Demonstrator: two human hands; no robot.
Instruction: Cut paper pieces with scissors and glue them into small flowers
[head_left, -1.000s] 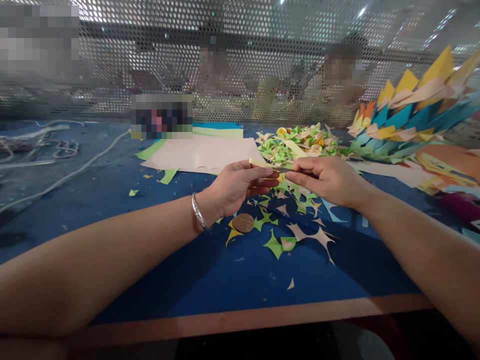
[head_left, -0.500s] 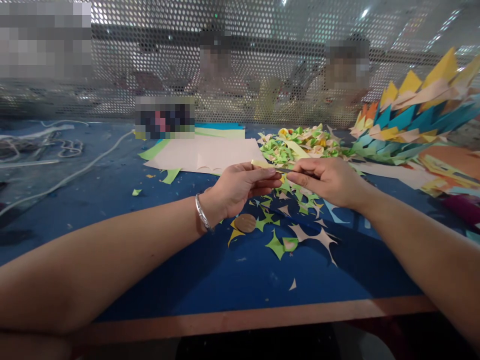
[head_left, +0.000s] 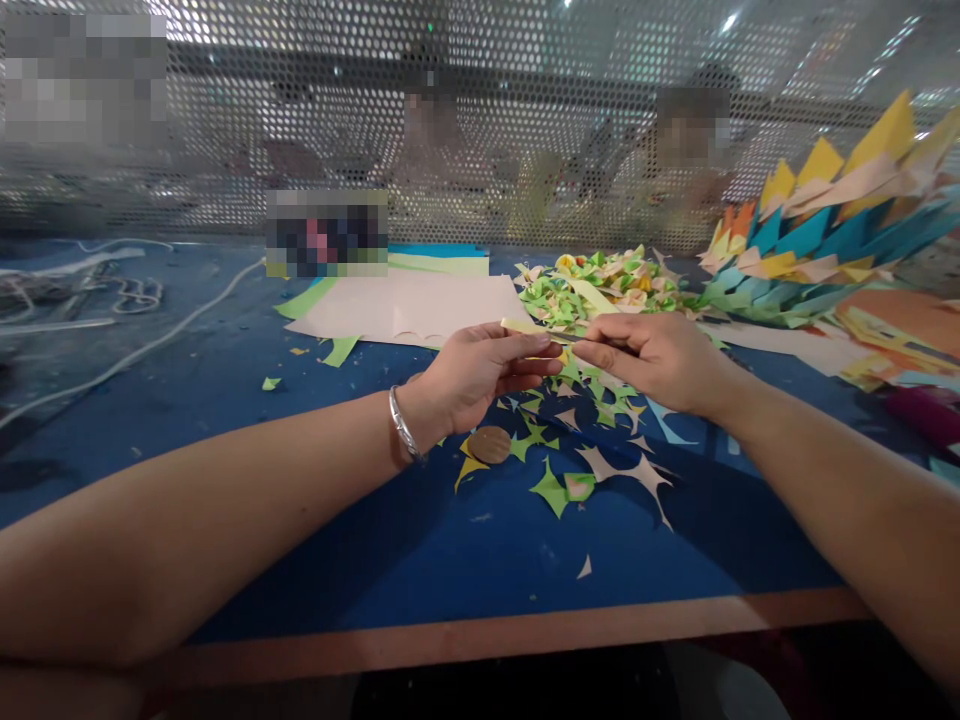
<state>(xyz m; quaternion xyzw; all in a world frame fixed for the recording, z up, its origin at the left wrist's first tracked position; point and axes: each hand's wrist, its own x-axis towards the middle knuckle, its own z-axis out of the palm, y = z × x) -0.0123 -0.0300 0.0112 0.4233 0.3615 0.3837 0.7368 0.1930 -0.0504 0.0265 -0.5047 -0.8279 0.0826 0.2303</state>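
My left hand [head_left: 484, 375] is closed in a pinch on a pale yellow piece of paper [head_left: 519, 326], which shows above the thumb. Close by on its right, my right hand [head_left: 652, 362] grips a thin, dark metal tool [head_left: 564, 337]. The tool's tip points left and meets the paper at the left fingertips; its kind is mostly hidden by the fingers. Under and around both hands lie green, pink and yellow paper offcuts [head_left: 553, 488]. A round brown disc [head_left: 490, 445] rests below my left wrist.
Behind the hands is a heap of small folded paper pieces [head_left: 615, 285]. A pink sheet [head_left: 442, 300] lies left of it. At right stands a layered paper construction [head_left: 825, 230]. White cord [head_left: 150, 350] crosses the blue table's left side, and a perforated screen [head_left: 510, 120] borders the back.
Both hands keep nearly the same pose, with the paper and tool still held. The whole view has shifted very slightly.
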